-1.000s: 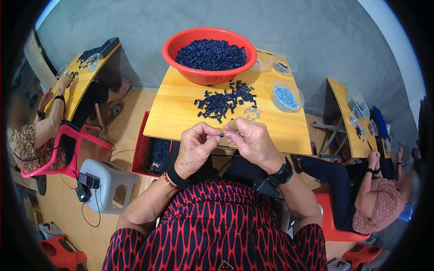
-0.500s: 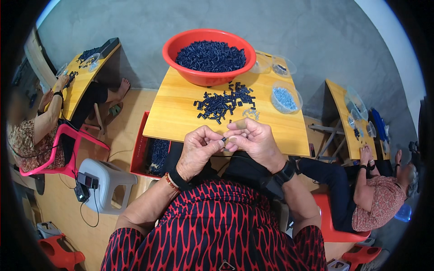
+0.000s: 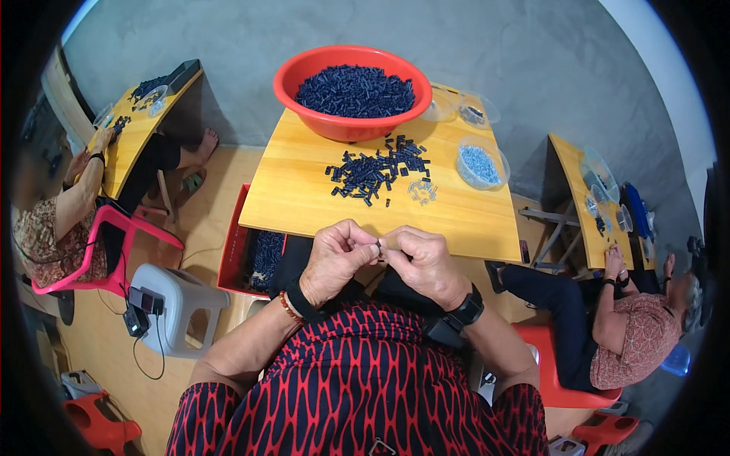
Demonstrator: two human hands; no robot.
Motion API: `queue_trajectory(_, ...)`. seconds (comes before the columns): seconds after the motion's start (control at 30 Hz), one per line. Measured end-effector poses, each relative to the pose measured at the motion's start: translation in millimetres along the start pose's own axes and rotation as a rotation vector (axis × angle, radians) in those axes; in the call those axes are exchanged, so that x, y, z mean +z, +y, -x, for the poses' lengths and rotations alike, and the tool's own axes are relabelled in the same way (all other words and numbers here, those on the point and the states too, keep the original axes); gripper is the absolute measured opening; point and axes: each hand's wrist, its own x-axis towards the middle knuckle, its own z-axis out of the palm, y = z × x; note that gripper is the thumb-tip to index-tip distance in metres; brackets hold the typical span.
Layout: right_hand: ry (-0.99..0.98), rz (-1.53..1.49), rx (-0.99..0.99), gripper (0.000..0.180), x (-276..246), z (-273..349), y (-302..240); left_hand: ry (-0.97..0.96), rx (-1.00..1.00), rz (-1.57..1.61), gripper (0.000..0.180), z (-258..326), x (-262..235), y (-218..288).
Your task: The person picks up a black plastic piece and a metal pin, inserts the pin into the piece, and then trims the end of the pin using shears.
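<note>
Stools and chairs stand far to my left, where another person (image 3: 53,228) in a patterned top sits on a pink chair (image 3: 114,228) at a yellow side counter (image 3: 141,129). Nearer me, a grey stool (image 3: 179,304) sits on the floor beside a red crate (image 3: 236,251) of dark pieces under my counter (image 3: 304,197). My left hand (image 3: 334,258) and right hand (image 3: 426,262) meet at the counter's near edge, fingertips pressed together, each grip pinching one small dark part (image 3: 378,246) between them. Beyond, mid-counter, lies a loose pile of dark parts (image 3: 376,167), with a red basin (image 3: 351,91) full of them at the far edge. Right of the pile sit a few pale pieces (image 3: 422,190) and a clear tub of blue bits (image 3: 481,163). Far right, a second person (image 3: 631,334) works at another yellow counter (image 3: 585,197).
</note>
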Motion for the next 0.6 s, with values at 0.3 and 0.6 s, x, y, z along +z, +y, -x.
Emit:
queue_trajectory(0.3,0.028,-0.382,0.578,0.020,-8.8,-22.5,50.5,0.094,-0.019,0.026,0.009,-6.0,0.0,-0.2)
queue_trajectory(0.6,-0.015,0.424,0.199,0.012,10.9,-53.6,77.6,0.165,-0.001,0.048,0.014,-11.3,-13.9,5.9)
